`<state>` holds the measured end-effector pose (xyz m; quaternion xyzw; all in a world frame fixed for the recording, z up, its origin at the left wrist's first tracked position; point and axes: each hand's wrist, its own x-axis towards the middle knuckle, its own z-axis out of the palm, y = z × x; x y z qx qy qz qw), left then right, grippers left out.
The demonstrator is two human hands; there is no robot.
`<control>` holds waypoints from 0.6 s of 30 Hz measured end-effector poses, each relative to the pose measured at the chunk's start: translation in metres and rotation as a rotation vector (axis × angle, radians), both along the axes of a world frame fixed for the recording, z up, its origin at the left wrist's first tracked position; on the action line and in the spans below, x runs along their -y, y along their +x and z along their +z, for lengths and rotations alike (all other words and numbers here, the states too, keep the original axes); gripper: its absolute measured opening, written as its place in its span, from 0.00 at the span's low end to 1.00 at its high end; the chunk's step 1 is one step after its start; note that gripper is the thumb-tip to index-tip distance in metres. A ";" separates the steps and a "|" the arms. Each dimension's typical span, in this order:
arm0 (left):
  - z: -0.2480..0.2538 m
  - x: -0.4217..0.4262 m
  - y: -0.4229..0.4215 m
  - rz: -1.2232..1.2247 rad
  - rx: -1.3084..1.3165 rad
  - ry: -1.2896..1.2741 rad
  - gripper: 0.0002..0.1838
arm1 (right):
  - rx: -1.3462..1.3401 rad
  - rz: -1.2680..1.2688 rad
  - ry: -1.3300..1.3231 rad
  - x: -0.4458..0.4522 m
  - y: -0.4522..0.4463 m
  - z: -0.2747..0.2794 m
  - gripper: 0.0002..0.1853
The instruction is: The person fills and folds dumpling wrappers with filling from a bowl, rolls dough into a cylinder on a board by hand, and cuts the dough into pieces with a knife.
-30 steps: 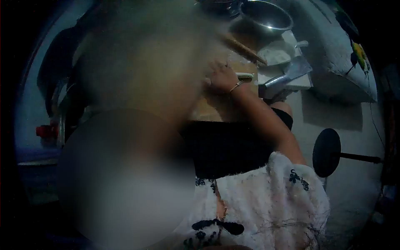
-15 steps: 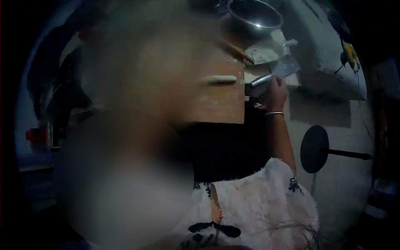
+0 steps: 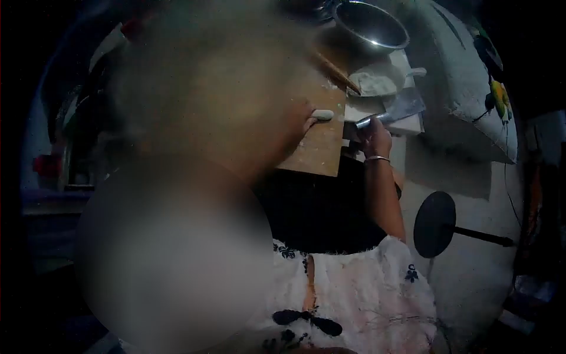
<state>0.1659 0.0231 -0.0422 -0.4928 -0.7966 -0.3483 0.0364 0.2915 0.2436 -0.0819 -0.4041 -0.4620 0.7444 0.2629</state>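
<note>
My right hand (image 3: 375, 137), with a bracelet at the wrist, is closed round the silver handle of a wide-bladed metal tool that looks like a cleaver (image 3: 405, 105), just right of the board. On the wooden board (image 3: 318, 154) lies a short white roll, like dough (image 3: 323, 115). My left hand (image 3: 302, 115) has its fingers pressed together round the roll's left end; lens blur hides part of this hand and its forearm. A wooden stick (image 3: 337, 73) lies slantwise at the board's upper right, beside a bag of white powder (image 3: 375, 81).
A shiny metal bowl (image 3: 372, 25) stands beyond the board. At the right, a round dark disc with a rod (image 3: 435, 224) rests on the floor, below a pale ledge (image 3: 471, 88). Something yellow and green (image 3: 500, 99) hangs at the far right. Blur covers the left side.
My right hand has left the board and taken hold of the cleaver's handle, which has shifted slightly. My left hand has come into clearer view at the white roll.
</note>
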 end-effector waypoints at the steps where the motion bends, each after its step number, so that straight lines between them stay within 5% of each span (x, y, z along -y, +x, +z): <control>1: -0.003 -0.003 -0.002 -0.004 0.025 -0.011 0.12 | -0.045 -0.028 -0.015 0.000 0.000 -0.001 0.14; 2: -0.003 -0.004 -0.004 -0.001 0.026 -0.009 0.12 | -0.145 -0.067 -0.129 -0.010 -0.004 -0.018 0.13; 4: -0.001 -0.004 -0.003 0.024 -0.019 -0.013 0.12 | -0.036 0.126 0.338 -0.044 0.006 -0.057 0.11; 5: -0.006 -0.007 -0.008 0.022 -0.014 -0.013 0.12 | -0.195 0.019 -0.148 -0.032 0.010 -0.033 0.11; 7: -0.005 -0.010 -0.011 0.010 -0.042 -0.093 0.12 | -0.264 0.073 -0.169 -0.041 0.027 -0.022 0.11; 8: -0.003 -0.010 -0.011 0.012 -0.039 -0.093 0.12 | -0.249 0.070 -0.068 -0.033 0.035 -0.003 0.09; 11: 0.005 -0.007 -0.010 0.053 -0.110 -0.106 0.12 | 0.021 0.042 0.792 -0.021 0.057 0.018 0.08; 13: 0.004 -0.004 -0.008 0.127 -0.099 -0.096 0.12 | -0.294 -0.095 -0.024 -0.055 0.076 0.009 0.08; 18: 0.000 -0.005 -0.014 0.238 -0.023 -0.108 0.12 | -0.075 -0.175 0.428 -0.023 0.103 0.064 0.10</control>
